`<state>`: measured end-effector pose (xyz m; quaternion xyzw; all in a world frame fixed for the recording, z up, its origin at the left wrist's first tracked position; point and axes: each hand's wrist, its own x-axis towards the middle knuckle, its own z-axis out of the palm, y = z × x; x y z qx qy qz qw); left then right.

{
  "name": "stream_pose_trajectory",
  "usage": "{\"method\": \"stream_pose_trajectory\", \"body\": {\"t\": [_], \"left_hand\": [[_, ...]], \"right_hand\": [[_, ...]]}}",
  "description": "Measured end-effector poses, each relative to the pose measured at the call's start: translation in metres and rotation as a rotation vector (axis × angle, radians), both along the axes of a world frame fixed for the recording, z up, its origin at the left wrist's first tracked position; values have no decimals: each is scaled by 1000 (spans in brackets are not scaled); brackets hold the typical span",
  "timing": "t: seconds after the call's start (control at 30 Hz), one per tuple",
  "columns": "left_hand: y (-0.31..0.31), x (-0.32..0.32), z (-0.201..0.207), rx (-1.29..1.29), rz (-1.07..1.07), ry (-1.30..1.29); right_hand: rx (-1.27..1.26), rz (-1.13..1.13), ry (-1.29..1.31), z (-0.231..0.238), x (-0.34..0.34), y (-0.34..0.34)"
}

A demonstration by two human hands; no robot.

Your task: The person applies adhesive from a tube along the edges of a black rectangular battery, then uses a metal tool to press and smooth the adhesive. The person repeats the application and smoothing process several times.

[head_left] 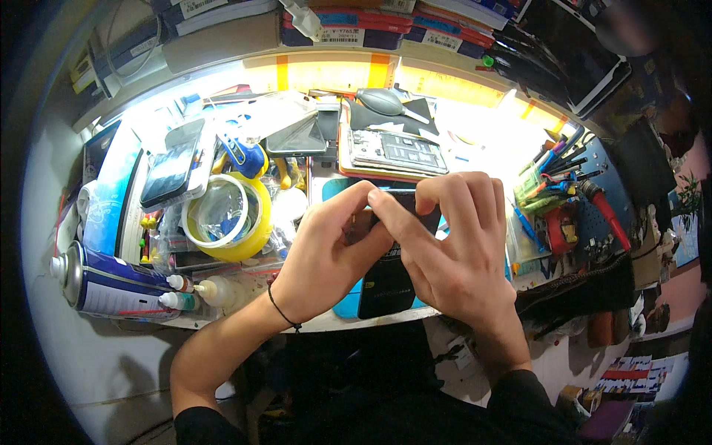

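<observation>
I'd steady the black phone point(387, 288) over the blue mat point(345, 307), keeping fingertip pressure light. Its long axis runs away across the mat, far end leaning right; which end is top is unclear. Left hand point(330, 248) and right hand point(461, 256) curl over it; I can't tell what they grip.

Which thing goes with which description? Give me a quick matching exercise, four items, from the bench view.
Things:
1. aerosol can
2. air blower
3. foremost phone
4. tape roll

Descriptions:
A. grey, at the back
B. yellow and ring-shaped
C. mostly blue, far left
D. dark, partly hidden by the right hand

Pairs: 1-C, 2-A, 3-D, 4-B
</observation>
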<state>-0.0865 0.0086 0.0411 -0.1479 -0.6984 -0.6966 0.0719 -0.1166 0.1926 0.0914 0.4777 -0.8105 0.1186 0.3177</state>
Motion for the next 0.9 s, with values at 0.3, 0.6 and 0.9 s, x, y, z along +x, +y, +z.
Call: {"method": "stream_pose_trajectory", "body": {"t": [0.3,0.6,0.9], "left_hand": [[3,2,7,-18,32,-72],[2,6,15,-103,77,-77],[4,3,13,-141,95,-66]], "right_hand": [[-32,-44,31,-3,0,5],[-67,-37,-8,-9,2,7],[-137,-38,-67,-18,5,12]]}}
